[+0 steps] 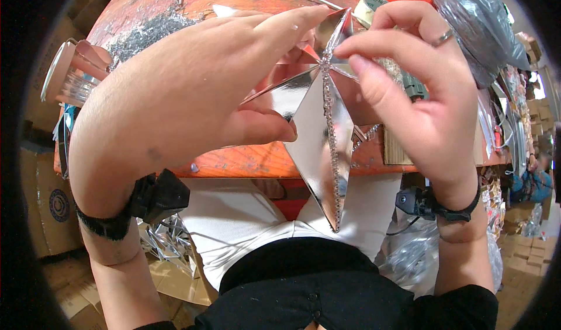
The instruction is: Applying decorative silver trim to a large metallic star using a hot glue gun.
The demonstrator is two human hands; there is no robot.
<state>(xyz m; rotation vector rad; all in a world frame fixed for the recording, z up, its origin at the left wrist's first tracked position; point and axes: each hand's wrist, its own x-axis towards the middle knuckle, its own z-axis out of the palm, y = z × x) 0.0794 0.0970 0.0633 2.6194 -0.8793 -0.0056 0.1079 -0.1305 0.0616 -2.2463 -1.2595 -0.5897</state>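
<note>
The left hand (181, 90) and the right hand (409, 90) are close together, both clamped on a shiny silver star (318, 125) made of folded mirror-like points. The left hand grips it from the left side, thumb pressed against the front of a lower point and fingers spread behind the upper points. The right hand pinches the centre ridge near the top, its fingertips (345, 52) touching a strip of small silver beads (328, 119) that runs down the middle fold of the star. The star hangs upright between the two hands, its longest point reaching down towards the person's lap. A ring (442, 37) sits on one finger of the right hand. Each wrist carries a black strap with a small black device: the one on the left (159, 195) sits just below the left hand, the other (416, 202) just below the right.

Behind the hands lies an orange table (257, 160) dusted with silver glitter. Beyond the left hand, at the table's left edge, stands a clear plastic jar (73, 73) lying tilted. Above the right hand are a roll of tape (369, 5) and a crumpled grey plastic bag (473, 20). Under the left forearm, more silver stars (166, 239) lie in a pile among cardboard boxes (55, 207).
</note>
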